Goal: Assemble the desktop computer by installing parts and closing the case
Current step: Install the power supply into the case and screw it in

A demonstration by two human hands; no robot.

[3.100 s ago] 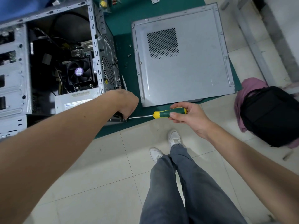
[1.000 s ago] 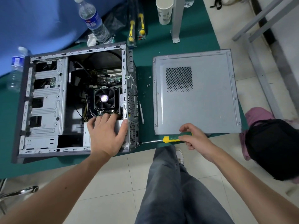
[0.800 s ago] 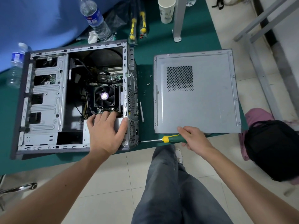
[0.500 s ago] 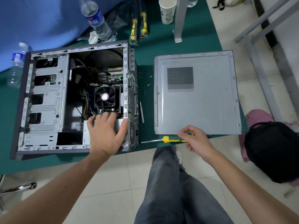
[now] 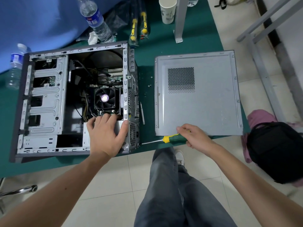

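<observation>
A repair or training workshop is suggested: an opened computer case (image 5: pixel 73 99) is laid on a green-covered table (image 5: pixel 193 35), with packaged screwdrivers (image 5: pixel 138 25), water bottles (image 5: pixel 96 20) and a paper cup (image 5: pixel 167 11) along its far edge, above a tiled floor (image 5: pixel 106 185).

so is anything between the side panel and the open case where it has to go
Yes. The left hand lies flat on the power supply inside the open case, in the opening that the side panel must cover. A few loose screws lie on the green mat between panel and case.
</observation>
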